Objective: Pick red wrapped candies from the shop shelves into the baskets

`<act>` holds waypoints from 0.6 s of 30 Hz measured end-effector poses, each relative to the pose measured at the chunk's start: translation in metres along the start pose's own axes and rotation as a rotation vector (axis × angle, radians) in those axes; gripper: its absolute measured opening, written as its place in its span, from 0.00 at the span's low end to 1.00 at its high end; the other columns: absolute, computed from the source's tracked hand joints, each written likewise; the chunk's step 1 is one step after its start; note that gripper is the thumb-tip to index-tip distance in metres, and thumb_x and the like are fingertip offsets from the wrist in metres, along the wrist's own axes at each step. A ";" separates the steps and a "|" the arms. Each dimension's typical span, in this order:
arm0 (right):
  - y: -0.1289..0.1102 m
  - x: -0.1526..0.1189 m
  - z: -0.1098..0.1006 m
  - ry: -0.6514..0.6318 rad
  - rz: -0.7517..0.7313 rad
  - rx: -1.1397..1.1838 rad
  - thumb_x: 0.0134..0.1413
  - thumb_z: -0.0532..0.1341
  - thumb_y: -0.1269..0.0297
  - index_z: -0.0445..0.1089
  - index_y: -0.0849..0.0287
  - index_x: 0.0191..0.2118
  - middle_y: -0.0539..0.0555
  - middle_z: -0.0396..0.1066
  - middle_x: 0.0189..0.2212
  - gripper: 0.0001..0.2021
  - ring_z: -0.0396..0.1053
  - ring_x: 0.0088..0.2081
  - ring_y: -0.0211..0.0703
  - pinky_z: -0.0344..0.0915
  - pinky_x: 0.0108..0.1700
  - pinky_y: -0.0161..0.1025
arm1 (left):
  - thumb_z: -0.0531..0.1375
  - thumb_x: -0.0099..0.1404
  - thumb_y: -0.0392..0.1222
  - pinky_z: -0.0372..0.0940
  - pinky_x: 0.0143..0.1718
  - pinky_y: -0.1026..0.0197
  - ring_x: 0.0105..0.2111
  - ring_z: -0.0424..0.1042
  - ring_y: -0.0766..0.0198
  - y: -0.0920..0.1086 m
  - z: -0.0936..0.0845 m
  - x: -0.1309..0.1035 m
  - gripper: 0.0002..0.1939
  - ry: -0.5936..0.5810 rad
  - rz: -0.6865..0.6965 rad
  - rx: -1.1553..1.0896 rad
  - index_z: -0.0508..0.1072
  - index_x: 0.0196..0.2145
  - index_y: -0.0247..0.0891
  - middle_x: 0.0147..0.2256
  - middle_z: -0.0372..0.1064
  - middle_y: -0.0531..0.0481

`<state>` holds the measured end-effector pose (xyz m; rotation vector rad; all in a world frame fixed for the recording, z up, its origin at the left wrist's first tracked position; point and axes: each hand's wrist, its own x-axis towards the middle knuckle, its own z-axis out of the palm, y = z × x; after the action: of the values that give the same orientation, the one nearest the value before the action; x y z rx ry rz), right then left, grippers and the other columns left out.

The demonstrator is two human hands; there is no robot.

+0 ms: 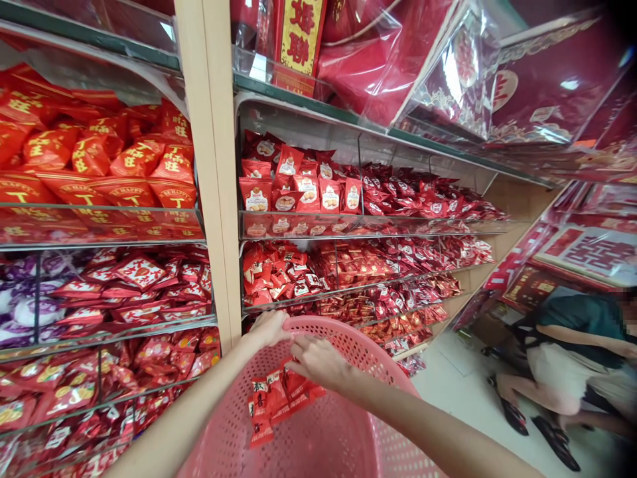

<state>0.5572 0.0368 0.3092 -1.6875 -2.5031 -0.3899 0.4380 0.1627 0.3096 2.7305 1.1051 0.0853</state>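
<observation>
A pink perforated plastic basket (pixel 343 332) tilts toward me below the shelves. My left hand (pixel 269 328) is closed around its far rim, at the upper left. Just inside that rim is my right hand (pixel 321 362), fingers curled down over small red candy packets (pixel 291 382). Its fingertips are partly hidden, so the exact grip is hard to see. More red packets with black characters (pixel 261 398) lie in the basket, directly below the right hand. Beyond my hands, similar red packets with black print (pixel 279 272) fill a shelf compartment.
Glass-fronted shelves of red candy packets (pixel 328 189) run to the right. A wooden post (pixel 212 153) separates them from the left shelves with larger red bags (pixel 99 153). A person (pixel 567 358) sits low at the right, above the tiled floor (pixel 448 392).
</observation>
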 end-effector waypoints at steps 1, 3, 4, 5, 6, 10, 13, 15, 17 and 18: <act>0.001 0.003 -0.007 0.049 0.009 0.021 0.60 0.48 0.56 0.65 0.59 0.36 0.54 0.68 0.33 0.14 0.67 0.36 0.41 0.62 0.36 0.35 | 0.57 0.53 0.51 0.61 0.32 0.62 0.35 0.72 0.55 0.000 -0.001 -0.001 0.12 -0.009 0.004 0.001 0.70 0.29 0.41 0.32 0.72 0.47; 0.008 0.014 -0.025 0.163 0.047 0.067 0.61 0.46 0.60 0.65 0.59 0.35 0.53 0.67 0.31 0.14 0.66 0.34 0.39 0.60 0.35 0.34 | 0.57 0.54 0.49 0.62 0.33 0.62 0.35 0.72 0.56 0.001 -0.002 -0.001 0.10 -0.029 0.018 -0.003 0.70 0.29 0.41 0.32 0.72 0.48; 0.012 0.021 -0.035 0.220 0.075 0.091 0.62 0.45 0.60 0.65 0.59 0.34 0.53 0.67 0.30 0.14 0.65 0.33 0.38 0.59 0.34 0.33 | 0.57 0.53 0.49 0.62 0.34 0.63 0.36 0.72 0.56 0.001 -0.002 -0.001 0.10 -0.032 0.024 -0.006 0.70 0.30 0.41 0.33 0.73 0.48; 0.017 0.030 -0.045 0.274 0.112 0.115 0.62 0.45 0.61 0.64 0.59 0.34 0.53 0.66 0.30 0.14 0.64 0.33 0.38 0.58 0.34 0.33 | 0.58 0.52 0.50 0.62 0.35 0.62 0.37 0.72 0.56 0.001 -0.002 0.000 0.11 -0.032 0.022 -0.006 0.70 0.31 0.42 0.34 0.73 0.48; 0.021 0.039 -0.054 0.319 0.152 0.140 0.61 0.46 0.61 0.64 0.59 0.34 0.53 0.66 0.30 0.13 0.64 0.33 0.37 0.58 0.35 0.33 | 0.59 0.51 0.51 0.63 0.35 0.62 0.37 0.72 0.55 0.001 -0.001 0.001 0.12 -0.030 0.014 -0.003 0.70 0.31 0.42 0.35 0.73 0.48; 0.032 0.075 -0.071 0.356 0.281 0.180 0.57 0.53 0.62 0.62 0.59 0.34 0.52 0.65 0.33 0.07 0.63 0.37 0.39 0.58 0.36 0.33 | 0.61 0.48 0.53 0.64 0.35 0.59 0.37 0.72 0.52 -0.001 0.003 0.006 0.17 -0.025 -0.032 0.017 0.70 0.32 0.40 0.35 0.73 0.45; 0.032 0.094 -0.067 0.274 0.328 0.137 0.54 0.57 0.59 0.63 0.58 0.33 0.54 0.64 0.36 0.08 0.63 0.39 0.42 0.58 0.38 0.35 | 0.61 0.48 0.53 0.64 0.37 0.60 0.38 0.72 0.53 -0.002 0.005 0.008 0.17 -0.025 -0.025 0.020 0.71 0.34 0.41 0.36 0.73 0.46; 0.029 0.101 -0.062 0.228 0.352 0.123 0.53 0.57 0.60 0.63 0.58 0.34 0.54 0.64 0.37 0.08 0.63 0.40 0.42 0.59 0.38 0.36 | 0.61 0.48 0.53 0.63 0.38 0.61 0.39 0.72 0.54 -0.003 0.006 0.008 0.18 -0.028 -0.016 0.016 0.71 0.35 0.43 0.37 0.73 0.47; 0.027 0.104 -0.059 0.200 0.380 0.131 0.54 0.56 0.62 0.63 0.58 0.35 0.55 0.64 0.37 0.06 0.63 0.40 0.42 0.59 0.38 0.35 | 0.61 0.49 0.54 0.63 0.38 0.61 0.39 0.71 0.55 -0.003 0.005 0.007 0.18 -0.033 -0.012 0.010 0.71 0.36 0.44 0.37 0.73 0.48; 0.026 0.105 -0.059 0.193 0.392 0.142 0.54 0.56 0.64 0.63 0.58 0.35 0.55 0.64 0.38 0.05 0.63 0.40 0.42 0.58 0.38 0.35 | 0.61 0.49 0.54 0.63 0.38 0.61 0.39 0.71 0.55 -0.003 0.005 0.007 0.18 -0.036 -0.013 0.007 0.71 0.36 0.44 0.37 0.73 0.49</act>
<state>0.5375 0.1247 0.3929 -1.9200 -1.9581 -0.3094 0.4417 0.1687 0.3040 2.7199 1.1156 0.0301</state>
